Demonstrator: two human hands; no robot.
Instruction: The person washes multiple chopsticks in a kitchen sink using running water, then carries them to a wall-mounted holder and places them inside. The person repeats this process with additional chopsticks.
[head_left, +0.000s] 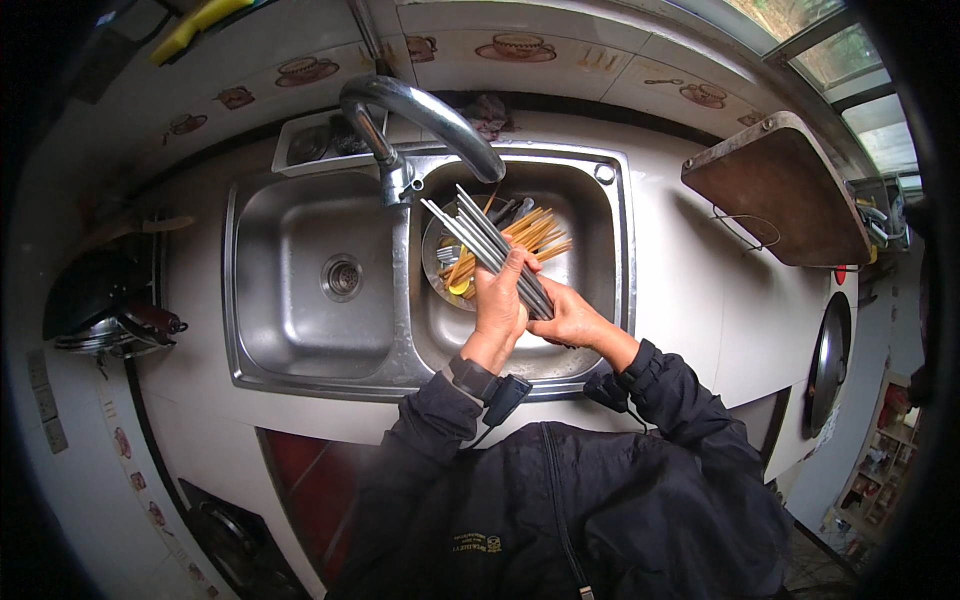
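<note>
Both of my hands grip one bundle of grey metal chopsticks (478, 231), tilted over the right sink basin (589, 300). My left hand (501, 296) wraps the bundle's middle, thumb on top. Around the lower end is my right hand (570, 311), lower right of the left one. Beneath the bundle, a round metal bowl (430, 259) rests in the basin. It holds wooden chopsticks (536, 229), forks (448, 255), a yellow utensil (459, 287) and some dark-handled pieces. My hands and the bundle hide part of the bowl.
A curved chrome faucet (442, 112) arches over the right basin. The left basin (300, 225) has a drain strainer (343, 277). Behind it sits a white tray (281, 150) with scrubbers. A wooden cutting board (780, 195) stands at right, near a pan lid (829, 364); a wok (90, 292) is at left.
</note>
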